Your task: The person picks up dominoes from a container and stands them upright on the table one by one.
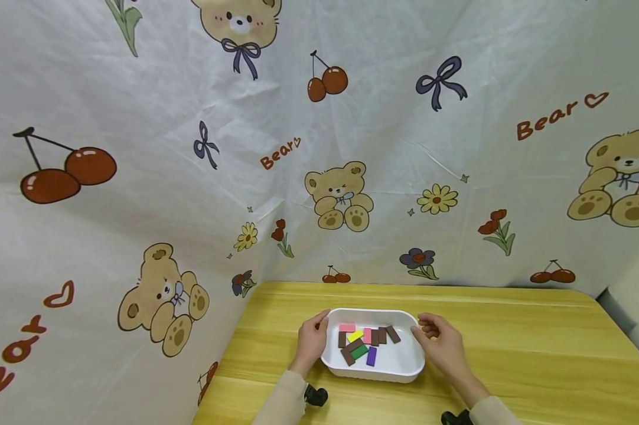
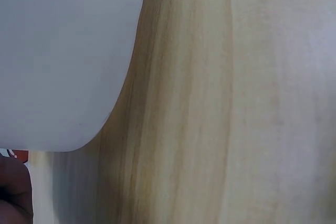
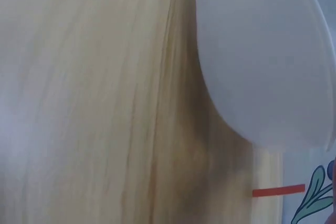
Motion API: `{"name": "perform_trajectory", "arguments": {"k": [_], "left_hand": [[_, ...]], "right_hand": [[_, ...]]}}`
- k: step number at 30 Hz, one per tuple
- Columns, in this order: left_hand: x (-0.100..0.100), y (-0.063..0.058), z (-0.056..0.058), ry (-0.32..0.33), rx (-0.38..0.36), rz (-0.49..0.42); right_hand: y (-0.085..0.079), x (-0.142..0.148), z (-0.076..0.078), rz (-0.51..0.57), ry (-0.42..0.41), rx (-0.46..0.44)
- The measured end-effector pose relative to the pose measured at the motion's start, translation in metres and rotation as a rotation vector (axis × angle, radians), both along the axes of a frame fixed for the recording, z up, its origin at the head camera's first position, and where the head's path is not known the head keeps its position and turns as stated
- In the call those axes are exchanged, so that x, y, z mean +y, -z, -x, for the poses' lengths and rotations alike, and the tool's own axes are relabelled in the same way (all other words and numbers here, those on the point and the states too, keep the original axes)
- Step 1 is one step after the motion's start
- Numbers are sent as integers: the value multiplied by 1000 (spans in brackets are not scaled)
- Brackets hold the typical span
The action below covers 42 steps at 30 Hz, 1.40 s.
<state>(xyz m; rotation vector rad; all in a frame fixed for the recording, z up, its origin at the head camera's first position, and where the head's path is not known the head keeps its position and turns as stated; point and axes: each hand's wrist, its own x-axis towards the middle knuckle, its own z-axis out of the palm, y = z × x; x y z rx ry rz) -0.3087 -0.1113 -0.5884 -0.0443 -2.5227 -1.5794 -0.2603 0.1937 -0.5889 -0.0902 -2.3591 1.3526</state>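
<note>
A white plastic tray (image 1: 374, 375) with rounded corners is between the two hands on the wooden table. Several small flat rectangular blocks lie inside it, among them a yellow block (image 1: 355, 336), a green block (image 1: 359, 352), a purple block (image 1: 371, 356), pink ones and brown ones. My left hand (image 1: 311, 341) holds the tray's left rim near the far corner. At the right rim, my right hand (image 1: 443, 345) grips with thumb and fingers. Both wrist views show the tray's outer wall (image 2: 63, 61) close up, with only a bit of each hand at the frame edge.
The wooden table (image 1: 537, 348) extends to the right of the tray. A white cloth (image 1: 372, 136) printed with bears, cherries and flowers hangs behind the table and along its left side. Black wrist devices (image 1: 316, 395) sit by both sleeves.
</note>
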Motion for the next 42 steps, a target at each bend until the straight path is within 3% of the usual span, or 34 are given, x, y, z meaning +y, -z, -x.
{"name": "perform_trajectory", "arguments": {"k": [4, 10, 17, 30, 37, 42], "left_hand": [[2, -8, -6, -14, 1, 15], [1, -1, 0, -3, -4, 11], [-1, 9, 6, -4, -21, 12], [-1, 3, 3, 10, -32, -9], [-4, 11, 7, 18, -14, 4], [-6, 20, 13, 20, -29, -5]], "right_hand": [[-7, -10, 4, -14, -30, -22], [-17, -25, 10, -27, -77, -54], [-24, -41, 16, -13, -101, -153], [-43, -65, 16, -35, -117, -209], [-32, -72, 24, -74, -57, -283], [-20, -71, 32, -110, -46, -263]]}}
